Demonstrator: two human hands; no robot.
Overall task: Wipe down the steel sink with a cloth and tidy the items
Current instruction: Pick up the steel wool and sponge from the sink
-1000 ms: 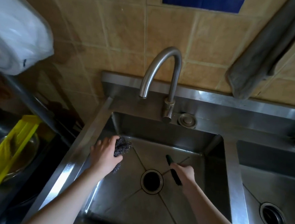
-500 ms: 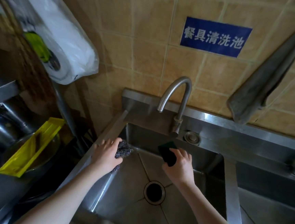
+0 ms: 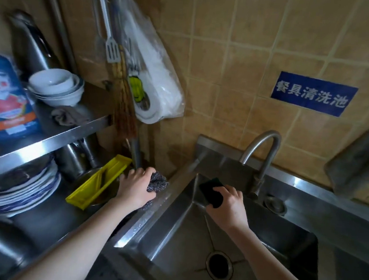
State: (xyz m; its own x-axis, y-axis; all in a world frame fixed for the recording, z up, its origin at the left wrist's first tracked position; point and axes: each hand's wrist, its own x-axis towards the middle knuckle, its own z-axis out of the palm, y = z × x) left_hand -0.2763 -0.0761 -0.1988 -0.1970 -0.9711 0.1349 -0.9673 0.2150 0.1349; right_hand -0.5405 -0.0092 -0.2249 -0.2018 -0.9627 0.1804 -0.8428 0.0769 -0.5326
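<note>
1. Both hands have come up out of the basin. The left hand (image 3: 135,188) has carried the grey wire-wool scourer (image 3: 158,181) over the left rim, and the right hand (image 3: 229,207) has raised the dark green flat sponge pad (image 3: 211,192) to the back corner.
2. Nearest me is the stainless steel sink (image 3: 181,240), with its round drain (image 3: 219,265) below the arms.
3. The hands are well apart, each clamped round its scrubber. The left one hovers just beside the long yellow plastic tray (image 3: 99,181).
4. This looks like the tidying step. Next, I'd guess, each scrubber needs setting down off the basin.
5. Behind the curved steel tap (image 3: 260,151), the grey cloth (image 3: 360,164) hangs on the tiled wall. Wiping would mean fetching it.
</note>
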